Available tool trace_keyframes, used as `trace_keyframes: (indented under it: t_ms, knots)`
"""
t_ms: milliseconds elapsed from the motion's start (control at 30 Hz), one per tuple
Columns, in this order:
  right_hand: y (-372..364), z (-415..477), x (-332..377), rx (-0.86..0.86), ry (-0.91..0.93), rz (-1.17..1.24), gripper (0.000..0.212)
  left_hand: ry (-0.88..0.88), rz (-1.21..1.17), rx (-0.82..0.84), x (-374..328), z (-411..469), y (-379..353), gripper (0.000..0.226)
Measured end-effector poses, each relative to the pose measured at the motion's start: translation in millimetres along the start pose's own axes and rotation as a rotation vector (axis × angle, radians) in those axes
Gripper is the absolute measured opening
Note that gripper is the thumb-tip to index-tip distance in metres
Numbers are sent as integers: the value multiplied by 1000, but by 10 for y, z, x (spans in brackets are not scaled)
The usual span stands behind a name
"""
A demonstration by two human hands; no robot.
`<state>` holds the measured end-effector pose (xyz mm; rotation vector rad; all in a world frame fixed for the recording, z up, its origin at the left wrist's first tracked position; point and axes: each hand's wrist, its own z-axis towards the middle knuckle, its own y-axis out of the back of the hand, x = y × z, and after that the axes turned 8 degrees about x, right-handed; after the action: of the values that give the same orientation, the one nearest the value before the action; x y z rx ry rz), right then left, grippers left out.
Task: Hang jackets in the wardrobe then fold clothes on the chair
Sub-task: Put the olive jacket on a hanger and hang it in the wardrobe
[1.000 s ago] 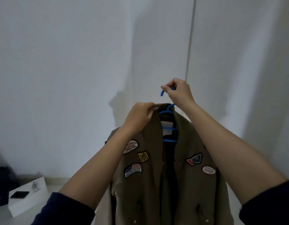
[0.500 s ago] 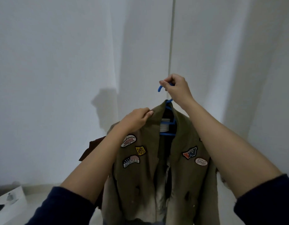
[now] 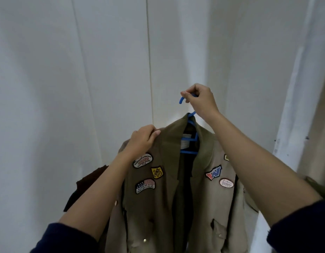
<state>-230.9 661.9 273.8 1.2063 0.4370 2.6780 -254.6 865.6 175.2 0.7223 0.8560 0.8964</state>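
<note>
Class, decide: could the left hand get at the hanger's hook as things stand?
Probably yes: the left hand grips the jacket close below the hook, nothing between, though the right hand holds it.

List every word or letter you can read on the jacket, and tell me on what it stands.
"Synchronism": white oval patch on the jacket; smaller lines blurred.
"W": red and blue patch.
Yellow patch, flag patch, pale oval patch, neck label: too blurred to read.
</note>
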Motion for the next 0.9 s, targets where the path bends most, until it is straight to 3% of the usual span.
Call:
trace_keyframes:
  t_ms: [167,333,433,533,633,733,800,900]
  knots:
    - [453,-397,244,-161,-44,-49,18,-108,-56,-215,-431,1,-121,27]
    - [1082,-891,409,-232,-39,-40,9,-257,-107,-228,-1017,72,-264,29]
    - [1438,-1235,415,-274,-84,-14,20,-339,-169,-220,-1395,103,-383,30]
    - [1830,-1660,257,-237,-293,-82,36,-393,-252,-179,-1827,137,-534,29]
    - [2255,-2074,148,-32,-571,-325,60,-431,-309,-132,-2236,215,-740,30]
    - [2708,-2407,97,117,-744,-512,47,-480,-340,-76,-2705,360,-1016,31]
    - [3077,-2570,29,68,-724,-577,29,-521,-351,-28,-3101,446,-1217,33]
    - [3650,-2791,-82,-61,-693,-529,22,-561,-450,42,-3713,617,-1535,32]
